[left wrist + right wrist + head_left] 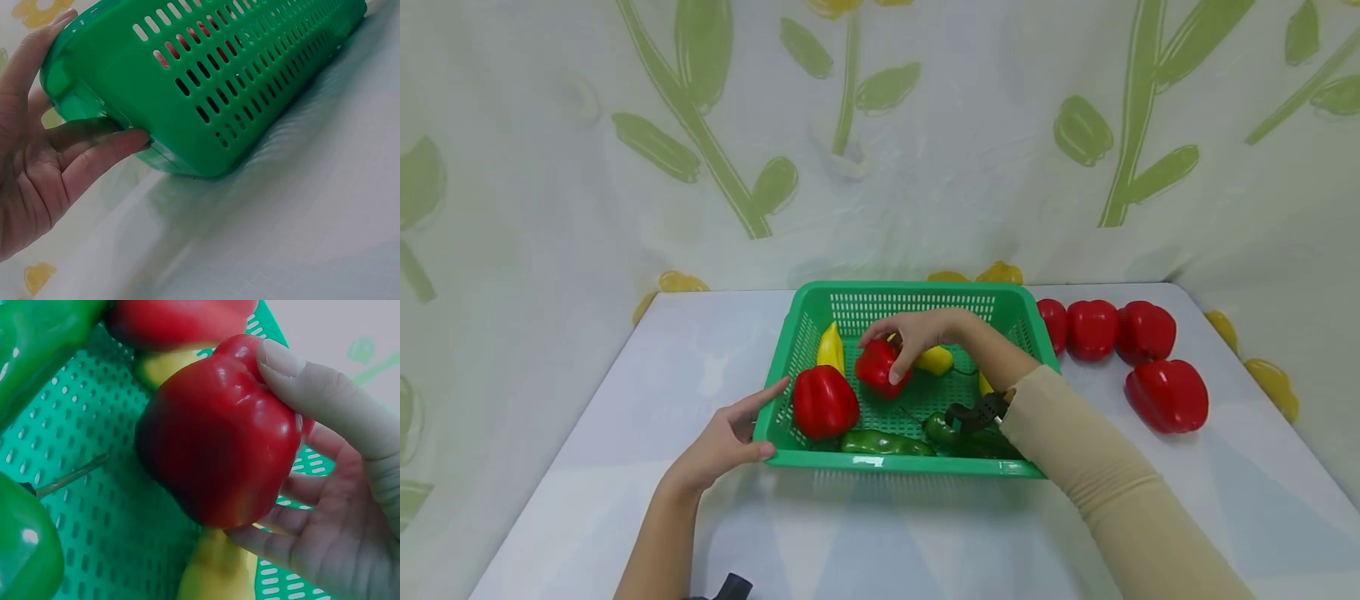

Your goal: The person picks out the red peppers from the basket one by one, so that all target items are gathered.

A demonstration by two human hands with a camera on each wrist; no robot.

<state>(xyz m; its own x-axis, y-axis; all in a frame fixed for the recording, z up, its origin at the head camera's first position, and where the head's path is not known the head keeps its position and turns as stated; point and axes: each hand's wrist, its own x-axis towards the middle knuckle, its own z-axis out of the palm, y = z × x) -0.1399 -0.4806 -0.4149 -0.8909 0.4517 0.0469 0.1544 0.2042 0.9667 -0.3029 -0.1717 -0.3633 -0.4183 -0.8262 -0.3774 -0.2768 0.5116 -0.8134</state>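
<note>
A green plastic basket (917, 460) with slotted walls stands on the table. My right hand (917, 333) reaches inside and grips a red bell pepper (876, 367); the right wrist view shows thumb and fingers around the pepper (219, 431). At the basket's front left corner, my left hand (730, 442) holds it from outside, with its digits against the rim and wall (169, 125). Another red bell pepper (824, 402) lies in that corner, beside a yellow pepper (831, 348). Green peppers (886, 442) lie along the front wall, and another yellow pepper (935, 361) sits behind the right hand.
Several red bell peppers (1092, 330) stand on the white table (1240, 467) right of the basket, one (1168, 396) lying nearer the front. A patterned curtain (925, 200) hangs behind the table. The right sleeve (1097, 467) crosses the basket's front right corner.
</note>
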